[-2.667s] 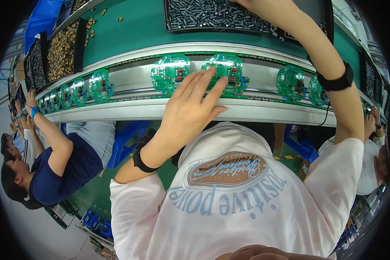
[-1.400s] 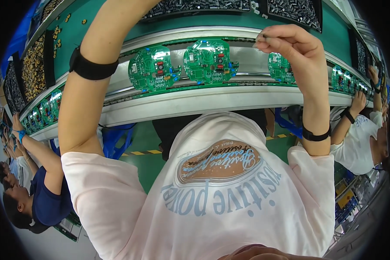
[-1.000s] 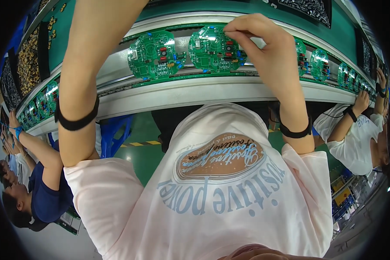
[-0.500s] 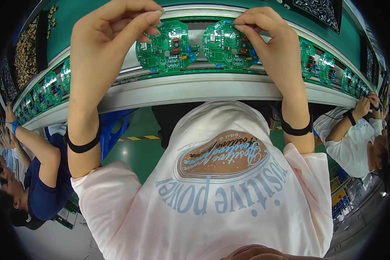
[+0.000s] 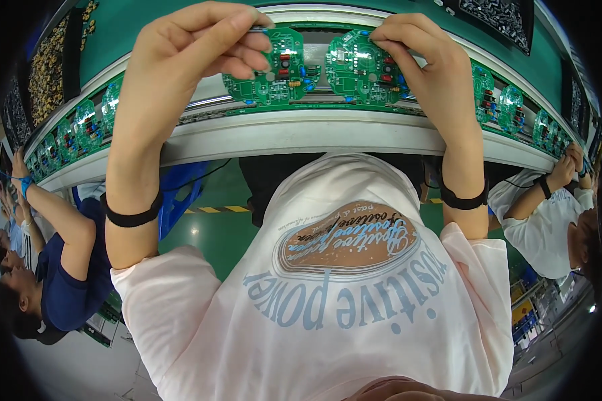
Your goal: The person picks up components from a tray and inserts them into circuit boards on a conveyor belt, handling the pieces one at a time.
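My left hand (image 5: 201, 57) hovers over the upper left part of a green circuit board (image 5: 264, 87). Its thumb and forefinger are pinched at the board's top edge, around a small dark piece too small to name; the other fingers curl over the board. At the top of a second green circuit board (image 5: 361, 83), my right hand (image 5: 425, 57) is closed in a pinch beside a small blue part, and what it holds is hidden. Both boards carry red, blue and black components and sit side by side on the conveyor rail (image 5: 314, 107).
More boards (image 5: 87, 123) line the rail to the left, and others (image 5: 512, 107) to the right. Beyond it are a bin of brassy parts (image 5: 50, 73) and a black tray of silvery parts (image 5: 495, 20). Co-workers (image 5: 60, 260) sit on both sides.
The boards have shifted slightly right along the rail. My left hand has moved right, its fingers now lower over the left board. My right hand has moved a little right alongside its board.
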{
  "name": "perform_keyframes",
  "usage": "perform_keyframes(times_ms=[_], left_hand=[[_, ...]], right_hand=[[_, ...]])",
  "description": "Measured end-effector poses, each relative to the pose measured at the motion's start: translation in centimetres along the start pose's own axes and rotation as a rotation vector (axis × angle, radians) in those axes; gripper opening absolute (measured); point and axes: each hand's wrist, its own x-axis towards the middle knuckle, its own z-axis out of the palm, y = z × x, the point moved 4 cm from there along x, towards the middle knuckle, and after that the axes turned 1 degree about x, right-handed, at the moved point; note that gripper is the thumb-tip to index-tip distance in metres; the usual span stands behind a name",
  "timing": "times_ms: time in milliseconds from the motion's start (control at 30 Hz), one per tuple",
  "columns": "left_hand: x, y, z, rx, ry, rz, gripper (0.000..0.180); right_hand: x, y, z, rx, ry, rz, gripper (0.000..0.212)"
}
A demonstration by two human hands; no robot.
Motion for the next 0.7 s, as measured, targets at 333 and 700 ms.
perform_keyframes(times_ms=[333,700], left_hand=[[-0.3,0.6,0.2,0.108,-0.02,0.042,0.027],[-0.5,3.6,2.3,0.302,0.186,0.003,0.005]], right_hand=[[0.2,-0.7,0.6,-0.043,-0.005,0.017,0.014],[1.5,-2.0,-4.5,-0.043,-0.142,-0.06,0.02]])
